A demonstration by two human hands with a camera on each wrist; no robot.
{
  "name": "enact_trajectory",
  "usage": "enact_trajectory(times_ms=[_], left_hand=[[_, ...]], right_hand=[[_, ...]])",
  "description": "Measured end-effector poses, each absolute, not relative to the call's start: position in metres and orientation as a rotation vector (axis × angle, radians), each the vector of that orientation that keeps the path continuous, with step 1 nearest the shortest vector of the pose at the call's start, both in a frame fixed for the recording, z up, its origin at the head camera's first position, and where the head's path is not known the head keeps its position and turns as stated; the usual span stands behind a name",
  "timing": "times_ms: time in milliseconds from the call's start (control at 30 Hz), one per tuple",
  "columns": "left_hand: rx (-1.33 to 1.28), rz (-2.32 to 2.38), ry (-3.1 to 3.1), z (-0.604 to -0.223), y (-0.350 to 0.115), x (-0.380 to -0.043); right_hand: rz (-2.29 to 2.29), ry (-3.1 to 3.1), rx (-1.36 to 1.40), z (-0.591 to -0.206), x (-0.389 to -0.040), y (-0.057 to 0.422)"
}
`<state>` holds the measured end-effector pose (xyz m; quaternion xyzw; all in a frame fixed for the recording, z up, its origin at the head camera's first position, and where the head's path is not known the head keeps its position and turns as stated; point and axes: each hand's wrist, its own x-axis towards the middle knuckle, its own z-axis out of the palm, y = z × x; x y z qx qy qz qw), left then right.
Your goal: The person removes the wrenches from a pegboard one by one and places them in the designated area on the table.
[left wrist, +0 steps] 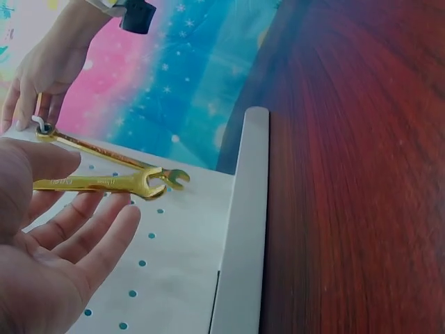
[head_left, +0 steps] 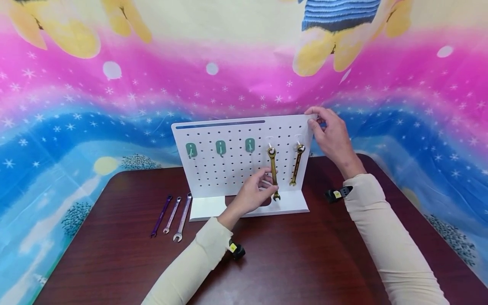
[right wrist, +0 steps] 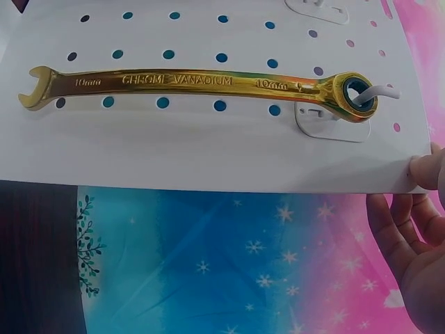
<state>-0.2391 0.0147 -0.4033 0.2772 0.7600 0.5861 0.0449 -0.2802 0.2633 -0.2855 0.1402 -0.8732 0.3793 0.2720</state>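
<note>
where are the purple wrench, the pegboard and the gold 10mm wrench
purple wrench (head_left: 161, 216): head view, mid-handle
pegboard (head_left: 233, 165): head view, bare front panel
gold 10mm wrench (right wrist: 201, 83): right wrist view, mid-handle

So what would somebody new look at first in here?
Probably the bright pink-and-blue snowflake backdrop behind the dark reddish-brown table. Next, perhaps, the two shiny gold metal wrenches hanging on the right part of the hole-dotted white board. The person's left hand is at the inner one, and their right hand holds the board's top right corner.
</note>
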Motion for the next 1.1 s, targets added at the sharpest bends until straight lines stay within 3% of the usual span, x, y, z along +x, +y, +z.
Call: enact_trajectory(times_ms=[1100], left_hand=[[0.749,1.997,1.924,-0.386,0.013,-0.219]], right_hand=[[1.013,-2.355,0.365,-0.286,-0.279,0.263]])
